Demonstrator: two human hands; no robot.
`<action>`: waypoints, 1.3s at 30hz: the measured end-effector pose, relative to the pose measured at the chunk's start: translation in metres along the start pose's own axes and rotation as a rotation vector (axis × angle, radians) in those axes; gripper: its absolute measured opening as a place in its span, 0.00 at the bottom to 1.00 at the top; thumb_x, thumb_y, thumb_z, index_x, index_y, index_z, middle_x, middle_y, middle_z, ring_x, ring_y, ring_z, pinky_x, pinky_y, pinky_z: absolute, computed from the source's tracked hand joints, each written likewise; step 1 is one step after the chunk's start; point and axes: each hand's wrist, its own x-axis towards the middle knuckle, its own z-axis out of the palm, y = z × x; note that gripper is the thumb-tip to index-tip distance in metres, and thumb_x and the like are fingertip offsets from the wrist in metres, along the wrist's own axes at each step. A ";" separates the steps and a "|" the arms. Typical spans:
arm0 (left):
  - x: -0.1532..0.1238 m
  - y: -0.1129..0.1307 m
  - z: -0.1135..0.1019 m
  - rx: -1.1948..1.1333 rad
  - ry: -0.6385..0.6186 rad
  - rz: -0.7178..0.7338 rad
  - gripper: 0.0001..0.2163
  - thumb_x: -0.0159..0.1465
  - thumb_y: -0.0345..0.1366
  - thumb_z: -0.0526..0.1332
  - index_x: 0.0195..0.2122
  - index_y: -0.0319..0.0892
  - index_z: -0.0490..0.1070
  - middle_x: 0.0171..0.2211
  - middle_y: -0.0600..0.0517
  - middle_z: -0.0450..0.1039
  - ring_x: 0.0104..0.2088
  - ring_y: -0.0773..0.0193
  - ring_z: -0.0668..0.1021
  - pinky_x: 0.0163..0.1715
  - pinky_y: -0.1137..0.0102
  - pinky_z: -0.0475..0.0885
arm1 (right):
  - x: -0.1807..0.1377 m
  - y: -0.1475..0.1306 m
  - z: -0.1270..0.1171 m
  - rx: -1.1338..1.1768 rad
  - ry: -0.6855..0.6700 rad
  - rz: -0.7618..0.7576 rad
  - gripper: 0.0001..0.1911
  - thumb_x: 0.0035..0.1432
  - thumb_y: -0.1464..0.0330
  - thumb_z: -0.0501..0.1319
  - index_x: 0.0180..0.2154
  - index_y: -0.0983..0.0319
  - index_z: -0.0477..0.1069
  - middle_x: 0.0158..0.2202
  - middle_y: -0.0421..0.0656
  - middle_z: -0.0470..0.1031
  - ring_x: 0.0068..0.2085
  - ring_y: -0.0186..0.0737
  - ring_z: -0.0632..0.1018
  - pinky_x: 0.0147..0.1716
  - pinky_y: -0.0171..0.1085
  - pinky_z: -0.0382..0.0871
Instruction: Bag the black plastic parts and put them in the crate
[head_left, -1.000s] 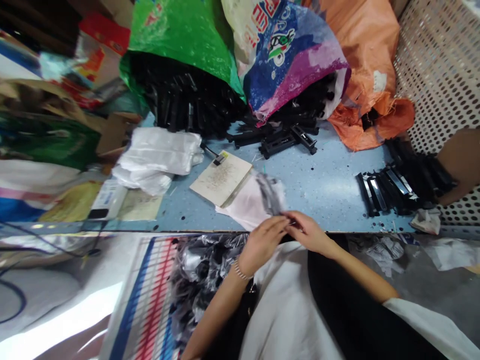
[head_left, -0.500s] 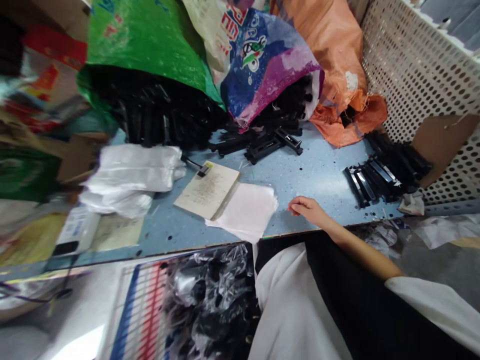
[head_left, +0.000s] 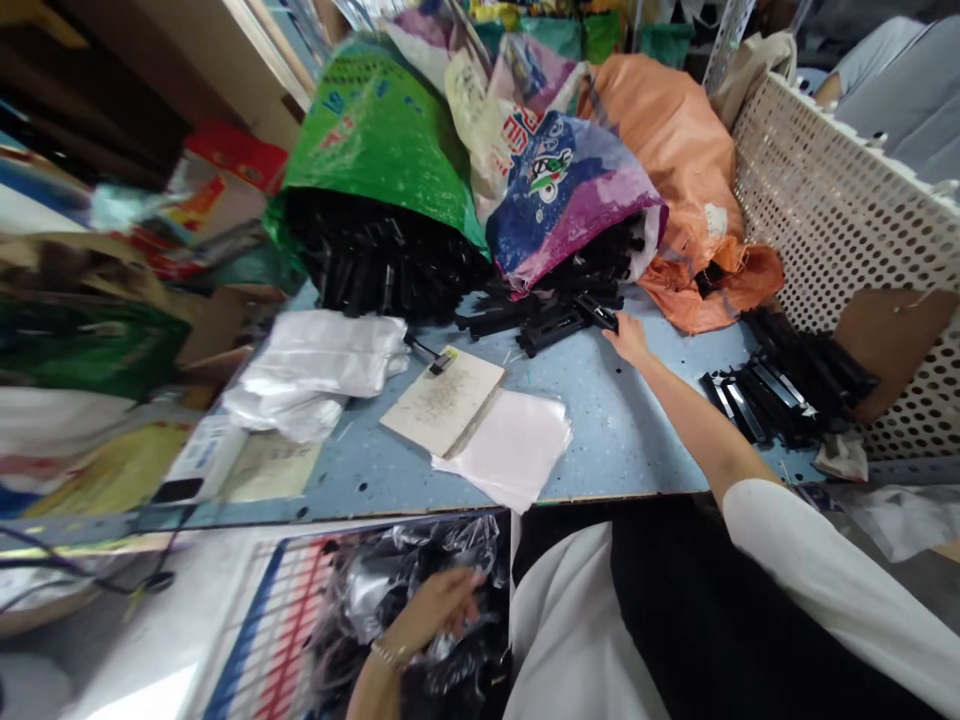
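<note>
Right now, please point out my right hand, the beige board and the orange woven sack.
Right hand (head_left: 630, 341), head view: back of hand.
Beige board (head_left: 442, 405), head view: flat top.
Orange woven sack (head_left: 675, 175), head view: bulging side.

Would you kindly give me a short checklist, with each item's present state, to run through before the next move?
1. Right hand at a black part: ok, it touches one end.
2. Grip firm: cannot tell, too little of the contact shows.
3. Left hand off the table: ok, it is over the plastic-wrapped items below.
4. Left hand empty: cannot tell, it is blurred.
5. White sheets uncovered in the middle: ok.
6. Loose black parts lined up: not ok, they lie at different angles.
</note>
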 end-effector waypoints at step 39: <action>0.205 0.225 0.135 -0.747 0.235 0.429 0.15 0.56 0.41 0.67 0.42 0.40 0.73 0.32 0.52 0.75 0.32 0.63 0.76 0.36 0.69 0.71 | -0.110 -0.018 -0.057 -0.209 -0.371 -0.692 0.22 0.71 0.58 0.48 0.32 0.58 0.74 0.32 0.46 0.75 0.39 0.47 0.72 0.43 0.48 0.64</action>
